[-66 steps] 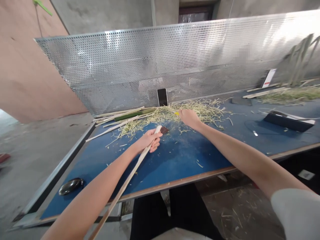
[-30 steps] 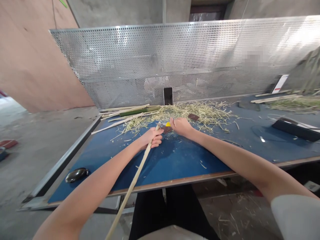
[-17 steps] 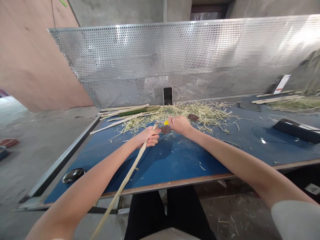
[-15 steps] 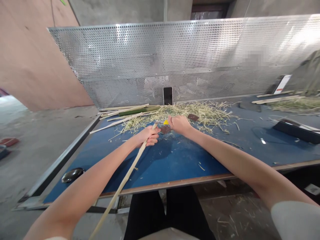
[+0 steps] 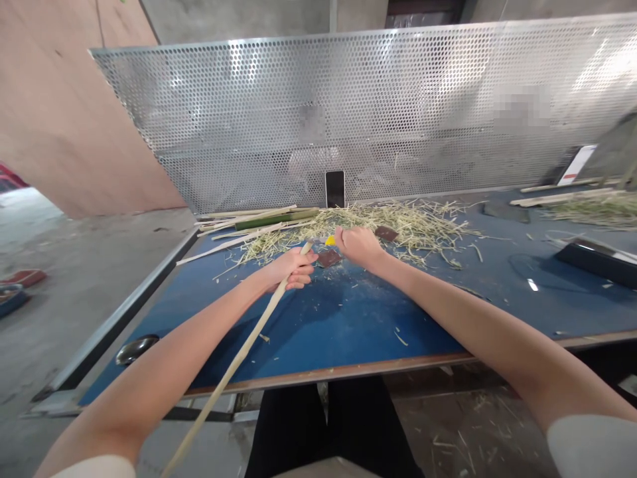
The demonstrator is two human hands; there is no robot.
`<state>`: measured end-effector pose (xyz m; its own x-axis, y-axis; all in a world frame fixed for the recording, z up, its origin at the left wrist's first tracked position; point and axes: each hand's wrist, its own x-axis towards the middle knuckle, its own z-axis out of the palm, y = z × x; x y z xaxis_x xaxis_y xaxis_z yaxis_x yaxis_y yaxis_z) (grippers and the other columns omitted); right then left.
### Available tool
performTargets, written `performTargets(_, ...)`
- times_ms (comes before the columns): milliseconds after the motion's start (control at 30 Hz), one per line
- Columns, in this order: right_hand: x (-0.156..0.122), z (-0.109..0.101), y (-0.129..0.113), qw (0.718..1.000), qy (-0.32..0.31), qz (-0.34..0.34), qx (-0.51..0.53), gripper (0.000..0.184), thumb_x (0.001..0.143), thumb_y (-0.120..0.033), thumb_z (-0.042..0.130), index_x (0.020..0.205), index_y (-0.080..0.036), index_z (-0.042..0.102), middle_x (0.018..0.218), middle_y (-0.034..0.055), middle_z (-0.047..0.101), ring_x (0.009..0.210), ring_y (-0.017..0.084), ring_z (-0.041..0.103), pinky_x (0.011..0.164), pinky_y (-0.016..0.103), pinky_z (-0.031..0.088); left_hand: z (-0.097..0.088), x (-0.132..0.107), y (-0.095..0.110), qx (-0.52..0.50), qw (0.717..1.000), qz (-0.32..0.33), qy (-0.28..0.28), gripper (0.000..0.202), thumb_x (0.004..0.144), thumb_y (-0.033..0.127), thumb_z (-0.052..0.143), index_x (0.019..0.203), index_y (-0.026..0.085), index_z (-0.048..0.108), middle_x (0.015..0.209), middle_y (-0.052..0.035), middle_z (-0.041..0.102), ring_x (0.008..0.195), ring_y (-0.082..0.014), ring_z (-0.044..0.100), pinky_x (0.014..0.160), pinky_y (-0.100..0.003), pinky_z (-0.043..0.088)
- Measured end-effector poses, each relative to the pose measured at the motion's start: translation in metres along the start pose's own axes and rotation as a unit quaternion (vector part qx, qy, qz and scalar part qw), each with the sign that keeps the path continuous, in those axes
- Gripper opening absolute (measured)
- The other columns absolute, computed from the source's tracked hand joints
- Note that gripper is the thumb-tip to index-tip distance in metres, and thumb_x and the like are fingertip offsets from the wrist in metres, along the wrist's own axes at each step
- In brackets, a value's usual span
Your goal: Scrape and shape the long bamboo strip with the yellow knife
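My left hand point(image 5: 294, 269) is closed around a long pale peeled stick point(image 5: 243, 350), near its upper end. The stick slants down past the table edge toward the lower left. My right hand point(image 5: 359, 245) makes a fist around a yellow-handled knife point(image 5: 330, 240); most of the handle is hidden, and its blade is too small to make out clearly beside the stick's tip. Just below the hands lies a brown square that looks like sandpaper point(image 5: 328, 258). A second brown piece point(image 5: 386, 233) rests on the heap of pale shavings point(image 5: 418, 226) behind my right hand.
Pale sticks and a green stalk point(image 5: 263, 220) lie at the back left of the blue table point(image 5: 343, 332). A phone point(image 5: 335, 189) leans against the perforated metal screen point(image 5: 223, 133). A dark shiny rounded object point(image 5: 137, 349) sits front left, a black box point(image 5: 597, 260) at right.
Both hands keep their grips. The left hand and the stick have shifted slightly left and down, and the stick's tip is a little farther from the right fist. The view has tilted slightly.
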<state>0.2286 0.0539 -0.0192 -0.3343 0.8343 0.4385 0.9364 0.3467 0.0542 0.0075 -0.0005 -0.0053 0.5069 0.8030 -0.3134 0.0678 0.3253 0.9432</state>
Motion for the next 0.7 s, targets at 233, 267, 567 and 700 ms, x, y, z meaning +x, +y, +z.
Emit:
performTargets(233, 0.001, 0.001, -0.003, 1.0, 0.006, -0.007, 0.003, 0.068, 0.112, -0.034, 0.024, 0.083, -0.009, 0.081, 0.076, 0.0178, 0.075, 0.071, 0.025, 0.069, 0.064, 0.032, 0.042, 0.005, -0.007, 0.007, 0.03, 0.999, -0.008, 0.008, 0.042, 0.099, 0.046, 0.069, 0.083, 0.027, 0.035, 0.046, 0.0129, 0.029, 0.031, -0.0077, 0.024, 0.028, -0.018, 0.025)
performTargets(267, 0.003, 0.003, 0.002, 1.0, 0.006, -0.003, 0.002, 0.065, 0.112, -0.033, 0.026, 0.087, -0.008, 0.081, 0.077, 0.0183, 0.075, 0.073, 0.026, 0.07, 0.065, 0.032, 0.043, 0.01, -0.012, 0.009, 0.062, 0.998, 0.002, 0.028, 0.04, 0.1, 0.044, 0.067, 0.083, 0.027, 0.035, 0.046, 0.012, 0.029, 0.031, -0.0079, 0.025, 0.029, -0.019, 0.025)
performTargets(567, 0.013, 0.013, 0.081, 0.985, -0.006, 0.162, 0.057, 0.072, 0.114, -0.038, 0.018, 0.091, -0.009, 0.079, 0.084, 0.0202, 0.075, 0.076, 0.027, 0.069, 0.073, 0.036, 0.047, 0.051, -0.054, 0.019, 0.298, 0.952, 0.062, 0.017, 0.025, 0.1, 0.043, 0.063, 0.096, 0.025, 0.046, 0.057, 0.007, 0.04, 0.035, -0.0088, 0.035, 0.033, -0.026, 0.025)
performTargets(700, 0.011, 0.006, 0.06, 0.987, 0.045, 0.139, 0.07, 0.074, 0.114, -0.04, 0.017, 0.082, -0.011, 0.077, 0.078, 0.0184, 0.073, 0.074, 0.027, 0.068, 0.073, 0.036, 0.044, 0.033, -0.043, 0.017, 0.223, 0.973, 0.061, 0.022, 0.032, 0.103, 0.043, 0.061, 0.09, 0.026, 0.038, 0.052, 0.0099, 0.035, 0.032, -0.0071, 0.03, 0.034, -0.025, 0.023)
